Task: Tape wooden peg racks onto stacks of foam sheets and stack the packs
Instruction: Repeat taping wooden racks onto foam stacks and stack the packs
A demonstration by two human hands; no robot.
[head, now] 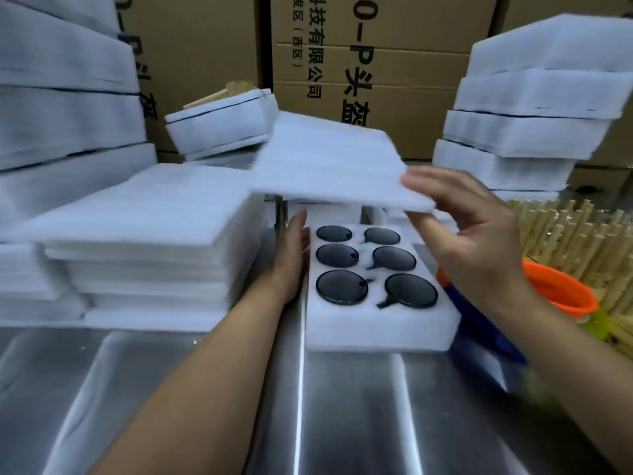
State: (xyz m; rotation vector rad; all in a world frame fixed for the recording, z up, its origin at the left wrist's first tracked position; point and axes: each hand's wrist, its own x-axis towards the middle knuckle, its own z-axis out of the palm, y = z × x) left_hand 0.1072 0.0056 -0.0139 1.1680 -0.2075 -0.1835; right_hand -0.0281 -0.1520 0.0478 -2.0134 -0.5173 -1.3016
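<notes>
A single white foam sheet (329,159) hangs tilted in the air just above the back of the foam tray (376,327), its near right corner pinched by the right hand (479,234), fingers on top and thumb beneath. The tray lies flat on the steel desk (205,406) and holds six dark round discs (342,287) in two rows of three, each sunk in its own cut-out. The left hand (294,255) rests against the tray's left edge with fingers straight and together, gripping nothing. Just left of the tray, past a narrow gap filled by that hand, stands one thick stack of loose foam sheets (137,228). Bare desk runs in front of the tray. Right of the tray sit one orange bowl (561,293) and a heap of wooden peg racks (575,234), too many to count. Behind the tray to the right rises a pile of at least four foam packs (520,132); another pile (61,97) stands far left, and cardboard boxes (376,63) wall off the back.
</notes>
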